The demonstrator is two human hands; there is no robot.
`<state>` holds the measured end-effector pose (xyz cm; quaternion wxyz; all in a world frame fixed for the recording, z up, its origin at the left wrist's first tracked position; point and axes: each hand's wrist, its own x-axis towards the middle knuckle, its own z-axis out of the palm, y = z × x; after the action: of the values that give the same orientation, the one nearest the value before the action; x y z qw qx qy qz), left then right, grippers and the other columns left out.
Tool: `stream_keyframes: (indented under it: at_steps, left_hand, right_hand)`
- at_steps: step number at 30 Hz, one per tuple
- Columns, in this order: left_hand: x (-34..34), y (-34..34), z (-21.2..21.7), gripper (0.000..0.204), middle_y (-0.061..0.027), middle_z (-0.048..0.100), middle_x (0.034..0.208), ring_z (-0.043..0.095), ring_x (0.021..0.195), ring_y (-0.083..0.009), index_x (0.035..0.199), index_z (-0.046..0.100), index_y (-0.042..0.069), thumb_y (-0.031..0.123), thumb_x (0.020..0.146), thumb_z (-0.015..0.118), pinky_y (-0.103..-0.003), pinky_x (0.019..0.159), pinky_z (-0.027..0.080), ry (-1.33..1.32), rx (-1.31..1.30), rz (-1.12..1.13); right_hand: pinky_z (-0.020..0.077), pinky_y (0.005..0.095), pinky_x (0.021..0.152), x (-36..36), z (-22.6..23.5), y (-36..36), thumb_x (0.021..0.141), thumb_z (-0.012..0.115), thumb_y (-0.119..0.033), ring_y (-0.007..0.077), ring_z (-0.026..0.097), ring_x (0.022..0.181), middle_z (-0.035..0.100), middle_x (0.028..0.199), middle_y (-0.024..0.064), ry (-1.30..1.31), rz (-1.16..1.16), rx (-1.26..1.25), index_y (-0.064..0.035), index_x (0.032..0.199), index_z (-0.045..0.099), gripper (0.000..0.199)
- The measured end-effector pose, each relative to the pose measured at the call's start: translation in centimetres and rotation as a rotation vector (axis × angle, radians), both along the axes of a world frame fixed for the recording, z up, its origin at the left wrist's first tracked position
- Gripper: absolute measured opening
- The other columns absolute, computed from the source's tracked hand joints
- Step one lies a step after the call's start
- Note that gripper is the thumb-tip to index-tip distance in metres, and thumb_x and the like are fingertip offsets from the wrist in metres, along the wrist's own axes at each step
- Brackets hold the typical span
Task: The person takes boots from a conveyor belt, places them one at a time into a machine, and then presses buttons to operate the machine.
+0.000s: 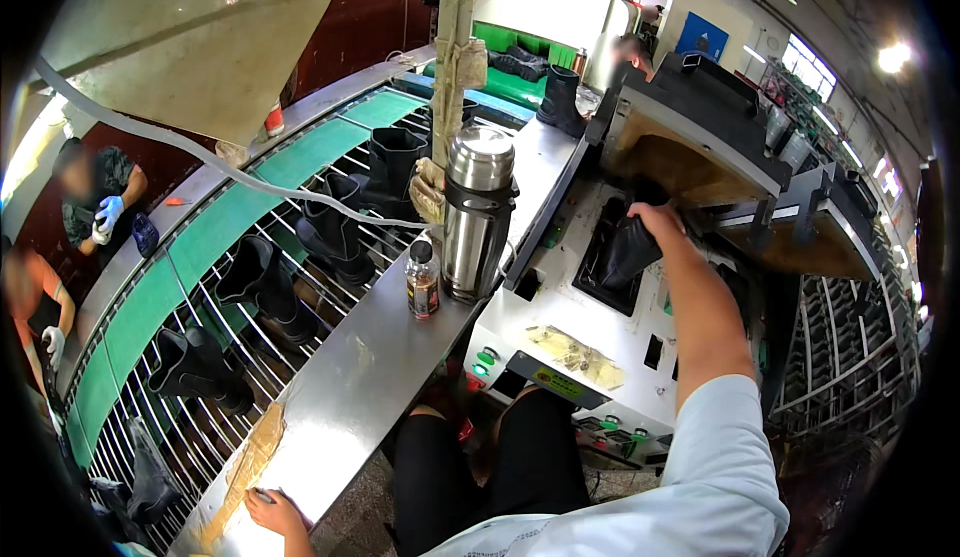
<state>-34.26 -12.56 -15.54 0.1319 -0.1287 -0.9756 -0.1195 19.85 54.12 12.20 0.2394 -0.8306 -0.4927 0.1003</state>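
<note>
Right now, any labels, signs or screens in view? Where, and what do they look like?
Yellow label: slanted rectangle on the machine's front panel, dark print.
Pale sticker: creased sheet lying flat on the white machine top.
Blue sign: square board on the far wall.
Small bottle: on the steel shelf beside the steel flask, dark cap, brownish label.
No screens seen.

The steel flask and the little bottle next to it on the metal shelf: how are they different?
The steel flask is tall, wide and shiny silver, and you cannot see inside it; the small bottle is much shorter, slim and clear, showing brown liquid. The flask has a domed metal lid and a dark strap around it; the bottle has a dark cap and no strap. Both stand upright, side by side, on the steel shelf.
</note>
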Motion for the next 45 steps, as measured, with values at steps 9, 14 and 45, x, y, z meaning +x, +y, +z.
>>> stream_keyframes:
  at_steps: [9,14,45]
  left_hand:
    - [-0.4,-0.6,-1.1,0.033,-0.0213,0.054,0.120,0.049,0.114,-0.0367,0.116,0.053,-0.002,0.013,0.086,0.054,-0.045,0.098,0.037,0.109,0.047,-0.017]
    - [3.2,4.1,-6.2,0.037,-0.0118,0.053,0.105,0.053,0.095,-0.0221,0.123,0.044,0.004,0.002,0.086,0.051,-0.037,0.085,0.044,-0.342,0.952,-0.092]
    - [-5.0,-7.9,5.3,0.055,-0.0120,0.058,0.120,0.057,0.110,-0.0306,0.122,0.052,0.002,0.025,0.074,0.063,-0.048,0.099,0.045,-0.716,2.224,-0.048]
  right_hand:
    - [0.0437,0.0359,0.094,2.9,9.7,-8.1,0.057,0.073,-0.031,0.0318,0.054,0.114,0.054,0.124,0.0212,0.316,0.372,0.439,0.0015,0.131,0.044,0.086]
    - [0.0522,0.0374,0.085,1.5,11.8,-16.1,0.068,0.067,-0.022,0.0280,0.063,0.093,0.059,0.114,0.0181,1.166,0.462,0.261,0.0039,0.126,0.046,0.067]
    - [0.0462,0.0304,0.060,-0.4,-18.8,-37.5,0.079,0.060,-0.003,0.0160,0.056,0.062,0.060,0.068,0.0088,0.286,0.708,0.195,0.0027,0.074,0.059,0.007]
